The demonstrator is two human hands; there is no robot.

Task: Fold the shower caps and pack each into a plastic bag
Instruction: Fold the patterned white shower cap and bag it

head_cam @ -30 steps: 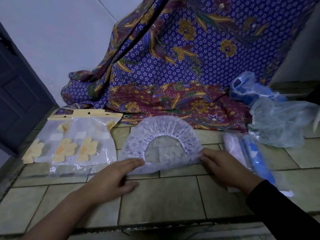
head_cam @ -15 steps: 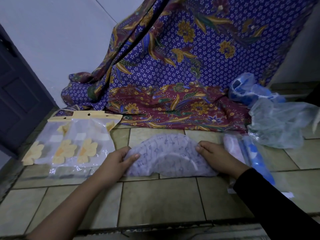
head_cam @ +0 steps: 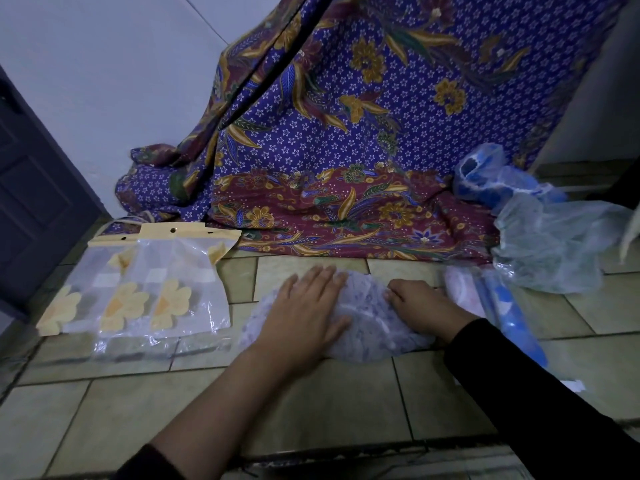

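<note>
Shower cap lies on the tile floor, under both hands. Left hand flat, pressing it; right hand curled, pinching its right edge. Press air out, line up edges before next fold.

Left hand palm-down and flat on the shower cap, fingers straight and close together pointing away from the body, thumb splayed toward the right. Its bare forearm runs in from bottom left, dark cuff just visible at the near end. Right hand sits just beside it, knuckles up, fingers curled with the tips bunching the cap's right edge; wrist and forearm in a black sleeve coming in from lower right, hands close but not touching.
</note>
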